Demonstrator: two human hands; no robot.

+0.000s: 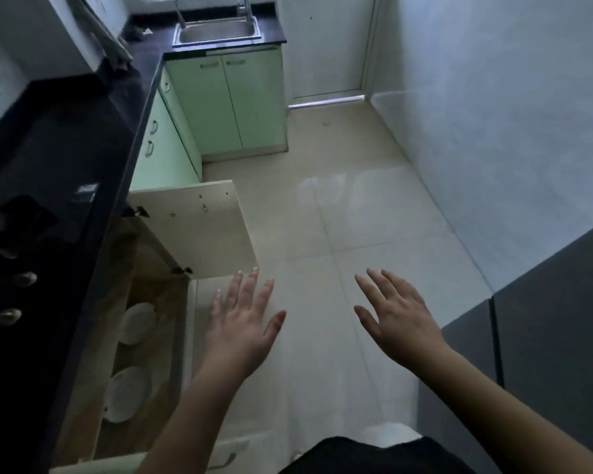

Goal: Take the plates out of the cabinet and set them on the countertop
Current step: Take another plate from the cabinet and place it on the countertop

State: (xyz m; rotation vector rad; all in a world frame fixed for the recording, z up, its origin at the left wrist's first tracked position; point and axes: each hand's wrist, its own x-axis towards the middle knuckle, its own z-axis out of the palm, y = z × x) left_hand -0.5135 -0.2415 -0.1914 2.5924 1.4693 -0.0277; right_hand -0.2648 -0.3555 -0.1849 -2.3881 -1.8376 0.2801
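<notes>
We start with the plates: two white ones lie flat on the floor of the open cabinet (151, 302) under the counter, the far plate (138, 323) toward the hinge side, the near plate (125, 393) closer to us, a gap of bare wood between them. They lie well inside, back from the front edge, so we judge a reach in and down under the counter's lip is needed. The cabinet door (199, 227) stands swung wide out over the floor tiles, which keeps the opening clear for both arms.

Above them runs the dark countertop (65, 159), its front edge overhanging the cabinet (glossy, with dark shapes on it that we cannot make out). That is where the plates must end up, and nothing has been lifted yet.

Now the hands: our left hand (243, 323) hovers in front of the cabinet opening, just below the door's lower corner, fingers spread and empty. Our right hand (397, 319) hangs well apart from the cabinet over the open floor, also spread wide and holding nothing. Both palms face down, looking ready to turn toward the plates. The left is nearer, so we expect it to go in first.
</notes>
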